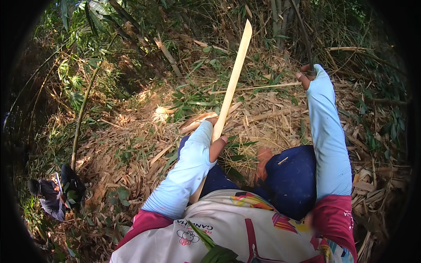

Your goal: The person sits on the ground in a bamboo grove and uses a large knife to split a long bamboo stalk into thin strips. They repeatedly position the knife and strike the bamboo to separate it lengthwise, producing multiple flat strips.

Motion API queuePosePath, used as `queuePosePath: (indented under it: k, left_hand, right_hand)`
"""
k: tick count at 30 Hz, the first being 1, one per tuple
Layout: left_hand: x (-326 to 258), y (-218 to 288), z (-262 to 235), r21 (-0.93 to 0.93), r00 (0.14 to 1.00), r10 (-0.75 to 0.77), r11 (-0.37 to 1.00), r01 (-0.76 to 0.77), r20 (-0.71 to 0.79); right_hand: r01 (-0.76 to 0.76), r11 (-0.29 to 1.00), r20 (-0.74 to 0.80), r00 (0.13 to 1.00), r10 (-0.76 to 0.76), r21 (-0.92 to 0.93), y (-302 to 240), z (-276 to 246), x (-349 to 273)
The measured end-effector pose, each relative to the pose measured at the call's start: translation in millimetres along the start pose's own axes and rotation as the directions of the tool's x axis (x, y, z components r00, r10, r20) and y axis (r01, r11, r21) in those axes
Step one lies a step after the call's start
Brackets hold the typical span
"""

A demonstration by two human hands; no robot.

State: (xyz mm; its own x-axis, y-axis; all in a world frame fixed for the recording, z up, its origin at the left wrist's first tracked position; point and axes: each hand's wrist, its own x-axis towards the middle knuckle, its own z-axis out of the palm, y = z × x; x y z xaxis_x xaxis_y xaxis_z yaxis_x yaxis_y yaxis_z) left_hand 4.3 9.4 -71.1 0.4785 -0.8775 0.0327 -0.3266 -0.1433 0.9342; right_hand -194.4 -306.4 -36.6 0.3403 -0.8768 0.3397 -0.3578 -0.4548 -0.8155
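Observation:
My left hand (215, 150) is closed around a long, pale, flat bamboo strip (233, 81) with a slanted tip. The strip rises away from me, and its lower end shows again below my left forearm. Out at the far right, my right hand (307, 79) grips a long, dark, slender tool (305, 35) that points up and away; its exact kind cannot be made out. A thin pale stick (258, 88) runs leftward from near my right thumb. Light-blue sleeves cover both forearms and part of the hands. Beside my left hand lies a brown split bamboo piece (196, 122).
Dry leaves and bamboo litter (280, 127) cover the ground. My bent knee (291, 179) and foot (263, 162) are between my arms. A cut stump (169, 57) leans ahead, and a slim pole (85, 101) stands left. A dark striped cloth bundle (55, 204) lies lower left.

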Motion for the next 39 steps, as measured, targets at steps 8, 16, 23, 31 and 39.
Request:
queuePosePath:
  k: [8, 16, 23, 31, 39]
  left_hand:
    - [9, 49, 5, -0.232, 0.999, -0.049, 0.972, 0.046, -0.005]
    - [8, 66, 2, -0.262, 0.998, -0.034, 0.964, 0.049, 0.059]
    - [-5, 80, 3, -0.255, 0.990, 0.142, 0.958, -0.131, 0.026]
    - [-8, 82, 4, -0.113, 0.992, 0.108, 0.989, -0.101, 0.062]
    - [-8, 71, 4, -0.131, 0.989, 0.140, 0.982, -0.133, 0.052]
  right_hand:
    - [0.209, 0.977, 0.298, 0.930, -0.215, 0.052, -94, 16, -81]
    - [0.709, 0.699, 0.506, 0.639, -0.579, -0.096, -107, 27, -100]
    - [0.716, 0.683, 0.524, 0.640, -0.562, -0.142, -114, 24, -112]
    - [0.775, 0.613, 0.405, 0.615, -0.677, -0.151, -106, 29, -113]
    - [0.764, 0.632, 0.396, 0.624, -0.674, -0.130, -108, 29, -114]
